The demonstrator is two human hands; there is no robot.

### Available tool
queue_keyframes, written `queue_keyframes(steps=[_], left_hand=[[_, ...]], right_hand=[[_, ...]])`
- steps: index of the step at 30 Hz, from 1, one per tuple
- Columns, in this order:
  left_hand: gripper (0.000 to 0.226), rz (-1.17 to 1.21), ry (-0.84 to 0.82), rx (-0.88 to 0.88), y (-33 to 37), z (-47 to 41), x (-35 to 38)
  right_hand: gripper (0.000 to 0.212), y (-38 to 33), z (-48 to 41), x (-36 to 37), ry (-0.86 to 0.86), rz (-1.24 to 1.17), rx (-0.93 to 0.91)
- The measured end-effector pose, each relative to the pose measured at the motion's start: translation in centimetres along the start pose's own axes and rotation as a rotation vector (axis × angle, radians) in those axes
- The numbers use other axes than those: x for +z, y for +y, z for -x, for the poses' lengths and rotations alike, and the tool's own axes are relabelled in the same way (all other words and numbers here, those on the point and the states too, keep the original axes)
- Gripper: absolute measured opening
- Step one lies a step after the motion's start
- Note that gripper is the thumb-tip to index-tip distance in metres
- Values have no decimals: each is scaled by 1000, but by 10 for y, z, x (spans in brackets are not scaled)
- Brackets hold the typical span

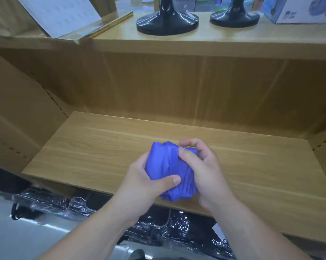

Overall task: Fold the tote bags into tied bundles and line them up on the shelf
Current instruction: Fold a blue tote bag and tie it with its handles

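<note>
A blue tote bag (166, 166), folded into a thick crumpled bundle, is held over the front part of the wooden shelf (102, 147). My left hand (145, 182) grips its lower left side, thumb pressed across the fabric. My right hand (205, 166) grips the right side, thumb on top and fingers curled over the far edge. No other bag shows on the shelf.
The shelf above (233, 40) carries two black round stand bases (166, 20) (234, 16), a boxed product (299, 10) at the right and a tilted sign holder (64, 15) at the left. Plastic-wrapped dark goods (158, 228) lie under the shelf's front edge.
</note>
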State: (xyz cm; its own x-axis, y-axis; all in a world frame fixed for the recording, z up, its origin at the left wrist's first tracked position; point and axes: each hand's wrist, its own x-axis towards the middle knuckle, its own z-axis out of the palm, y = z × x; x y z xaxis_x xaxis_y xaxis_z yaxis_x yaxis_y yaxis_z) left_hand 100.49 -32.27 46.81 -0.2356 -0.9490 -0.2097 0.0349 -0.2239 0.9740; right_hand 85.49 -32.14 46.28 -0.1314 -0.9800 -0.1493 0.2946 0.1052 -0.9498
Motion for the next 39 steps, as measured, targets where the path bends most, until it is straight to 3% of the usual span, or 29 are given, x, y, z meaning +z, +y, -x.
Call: queue_keyframes(steps=[5,9,12,18,23,25,28,32,35,39], left_hand=[[44,-70,178,27,-8,-1,-7],[62,-109,116,-33,-8,-3,-33],[73,-77,129,-79,-3,-6,-55],[48,-10,283,-64,-6,-12,-112],[38,52,320,-41,-6,-30,-185],[45,75,348,-56,-5,-41,-216],[60,25,249,-142,-6,-61,-265],[60,-305,248,-95,-19,-87,-308],[59,-762,250,230,-32,-91,-330],[57,-1137,72,541,-52,-86,-340]], right_hand=[[14,9,-7,15,-101,101,53],[20,12,-22,32,-222,268,49],[9,20,-32,57,-179,191,70],[8,35,-55,115,-163,124,97],[34,56,-79,174,-239,275,123],[43,66,-84,193,-261,302,150],[45,86,-92,226,-229,270,225],[42,114,-110,255,-31,317,191],[37,126,-125,263,129,447,123],[30,131,-142,270,225,603,62]])
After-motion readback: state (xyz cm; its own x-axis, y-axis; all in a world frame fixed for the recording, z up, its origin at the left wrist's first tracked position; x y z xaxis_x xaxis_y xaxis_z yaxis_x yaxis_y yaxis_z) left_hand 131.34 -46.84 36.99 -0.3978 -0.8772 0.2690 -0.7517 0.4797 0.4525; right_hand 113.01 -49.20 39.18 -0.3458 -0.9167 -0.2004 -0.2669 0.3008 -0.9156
